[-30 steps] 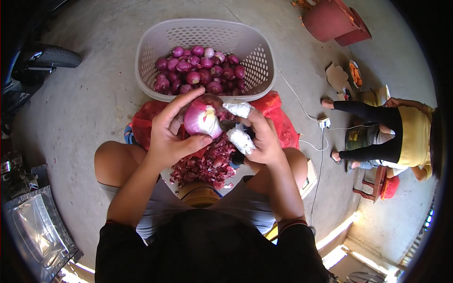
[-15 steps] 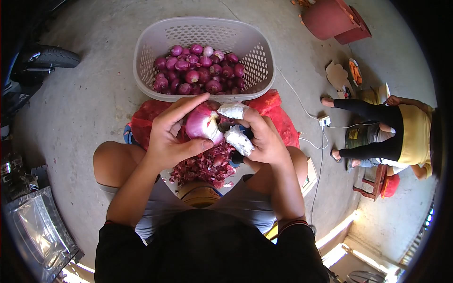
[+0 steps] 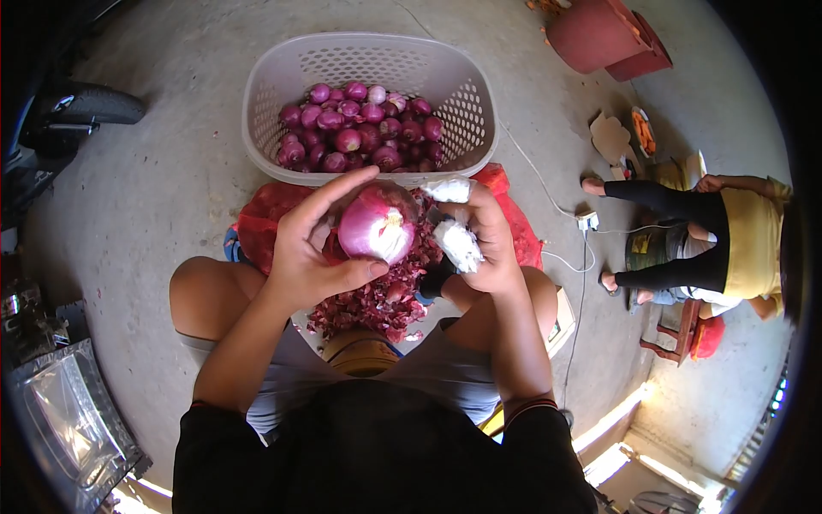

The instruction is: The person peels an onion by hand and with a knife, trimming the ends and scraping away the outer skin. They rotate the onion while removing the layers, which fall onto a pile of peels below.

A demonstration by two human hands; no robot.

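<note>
My left hand (image 3: 304, 248) is closed around a large red onion (image 3: 375, 227), fingers behind it and thumb along its lower edge. A pale root end on the onion faces up and right. Just to the right is my right hand (image 3: 486, 236), its thumb and forefinger wrapped in white covering. These two fingers are apart from the onion, and the other fingers are curled; a dark shape shows between them, and I cannot tell what it is. Below both hands lies a heap of purple onion skins (image 3: 368, 304).
A grey plastic basket (image 3: 265, 81) holding many red onions stands ahead. Red mesh sacking (image 3: 265, 218) lies before it. At right are a white cord with a socket block (image 3: 587, 220), people by a stool (image 3: 681, 334), and red tubs (image 3: 595, 34). A wheel (image 3: 103, 103) is at left.
My right hand has drawn back to the right, away from the onion. The onion has turned in my left hand, so its pale end faces more upward.
</note>
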